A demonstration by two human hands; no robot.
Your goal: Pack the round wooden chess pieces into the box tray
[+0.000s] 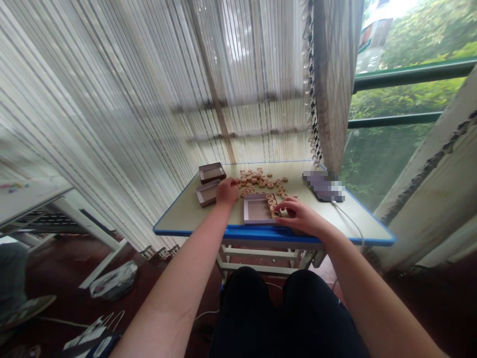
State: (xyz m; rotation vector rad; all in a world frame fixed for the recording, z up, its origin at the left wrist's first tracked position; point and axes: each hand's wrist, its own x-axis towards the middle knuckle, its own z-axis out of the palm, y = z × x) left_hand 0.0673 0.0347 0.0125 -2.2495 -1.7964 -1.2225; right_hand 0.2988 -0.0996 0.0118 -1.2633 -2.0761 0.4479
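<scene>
A small table [186, 219] with a blue edge stands before me. Several round wooden game pieces [261, 180] lie scattered on its far middle. A shallow open box [255, 209] sits near the front edge, with a few pieces along its right side. My right hand [300, 216] rests at the box's right side, fingers pinched on a wooden piece [276, 214]. My left hand [227, 191] lies curled on the table left of the scattered pieces; what it holds, if anything, is hidden.
Two dark shallow box parts [211, 172] [207, 193] lie at the table's left. A blurred flat device [323, 186] with a cable lies at the right. Curtains hang behind; a window is at right. Another table [30, 194] and floor clutter are to the left.
</scene>
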